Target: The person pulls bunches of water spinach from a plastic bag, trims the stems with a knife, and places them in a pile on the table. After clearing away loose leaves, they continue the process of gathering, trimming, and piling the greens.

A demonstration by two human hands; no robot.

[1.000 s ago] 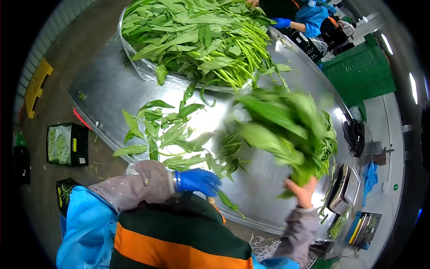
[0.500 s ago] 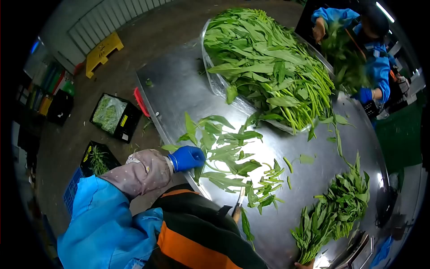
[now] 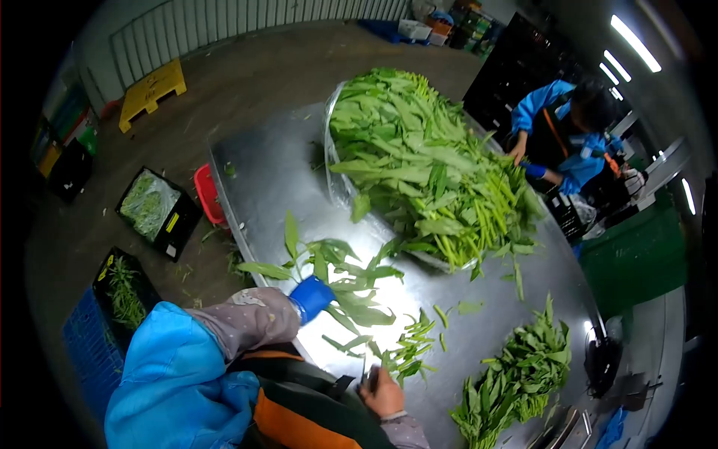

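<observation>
My left hand [image 3: 312, 297], in a blue glove, is closed over the stem ends of some loose water spinach [image 3: 351, 303] near the table's left edge; its fingertips are hidden. Bare, my right hand [image 3: 384, 392] grips a knife [image 3: 367, 370] close to my apron, blade pointing away from me. Short cut stem pieces [image 3: 413, 346] lie just beyond that hand. A big heap of water spinach [image 3: 426, 165] rests in a clear plastic bag at the far side. Tidier bunches [image 3: 516, 370] lie to the right.
The metal table [image 3: 277, 161] fills the middle. Across from me, a co-worker [image 3: 553, 135] in blue sleeves has a hand at the heap. On the floor to the left are black crates [image 3: 161, 213] with greens, a red basket [image 3: 209, 196] and a yellow stand [image 3: 152, 93].
My right hand has left the bunches at lower right and taken up the knife from the table. My left hand stays by the loose stems. The co-worker's hand has come down to the heap.
</observation>
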